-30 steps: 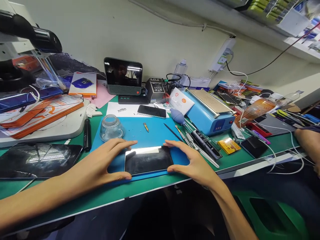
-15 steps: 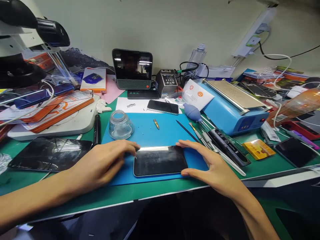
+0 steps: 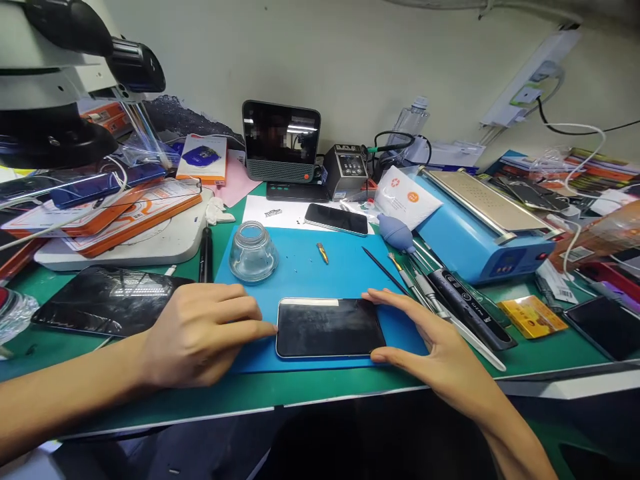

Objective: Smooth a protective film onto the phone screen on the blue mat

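Observation:
A dark-screened smartphone [image 3: 330, 328] lies flat on the blue mat [image 3: 300, 277], its long side facing me. My right hand [image 3: 430, 340] holds it at the right end, with the thumb at the near corner and the fingers at the far corner. My left hand [image 3: 205, 333] is at the opposite end. Its index finger points out and its tip meets the phone's left edge, while the other fingers bend loosely; nothing shows in that hand. Behind the phone stand a clear glass jar [image 3: 253, 253] and a small gold-coloured bit [image 3: 323, 253].
Left are a tablet-like black panel [image 3: 110, 300] and a microscope [image 3: 65, 80]. Tweezers [image 3: 473, 340], a black pen-like tool [image 3: 470, 310] and a blue air blower [image 3: 395, 233] lie right, before a blue heating machine [image 3: 485, 227]. Another phone [image 3: 336, 219] rests on white paper.
My left index finger has straightened and come down from the phone's far left corner to the middle of its left edge. My right hand keeps its hold. The whole view has shifted slightly.

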The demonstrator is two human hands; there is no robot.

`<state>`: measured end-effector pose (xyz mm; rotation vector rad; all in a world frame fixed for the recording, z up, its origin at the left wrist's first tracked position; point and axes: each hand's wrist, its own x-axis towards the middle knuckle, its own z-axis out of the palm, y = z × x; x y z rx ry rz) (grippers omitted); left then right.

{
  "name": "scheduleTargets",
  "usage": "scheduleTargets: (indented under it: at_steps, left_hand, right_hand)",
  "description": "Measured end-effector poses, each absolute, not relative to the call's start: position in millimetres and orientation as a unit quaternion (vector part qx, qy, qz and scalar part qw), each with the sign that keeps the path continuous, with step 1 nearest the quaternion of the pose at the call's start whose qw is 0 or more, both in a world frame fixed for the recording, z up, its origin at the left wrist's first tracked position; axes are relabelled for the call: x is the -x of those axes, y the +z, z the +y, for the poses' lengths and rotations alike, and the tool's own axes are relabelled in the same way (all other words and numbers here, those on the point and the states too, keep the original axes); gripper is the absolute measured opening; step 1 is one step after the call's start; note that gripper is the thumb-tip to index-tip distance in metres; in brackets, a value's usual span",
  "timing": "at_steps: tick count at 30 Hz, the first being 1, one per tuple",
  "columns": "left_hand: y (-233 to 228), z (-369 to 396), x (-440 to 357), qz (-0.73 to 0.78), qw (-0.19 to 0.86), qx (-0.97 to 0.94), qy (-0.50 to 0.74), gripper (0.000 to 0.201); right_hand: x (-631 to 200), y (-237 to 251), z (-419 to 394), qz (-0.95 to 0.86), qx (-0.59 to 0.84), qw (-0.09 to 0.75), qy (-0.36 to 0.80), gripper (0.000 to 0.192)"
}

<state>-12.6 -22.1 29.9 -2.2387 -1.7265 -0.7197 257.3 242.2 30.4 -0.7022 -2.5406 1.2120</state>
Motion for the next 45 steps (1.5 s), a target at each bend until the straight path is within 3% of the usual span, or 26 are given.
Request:
scheduleTargets:
  at_steps: [10, 19, 45]
  left_hand:
    - [20, -22, 12, -0.587, 0.11, 0.762, -0.25, 0.04]
    - [39, -16, 6, -0.577, 0.172, 0.772, -0.202, 0.039]
    - [32, -16, 4, -0.59, 0.163, 0.752, -0.243, 0.041]
  right_hand:
    - [-258, 31, 243, -0.864, 0.259, 0.105, 0.418, 0.071]
    - [-258, 34, 240, -0.854, 0.261, 0.101, 0.438, 0.07]
    - [-257, 40, 235, -0.844, 0.274, 0.093, 0.452, 0.066]
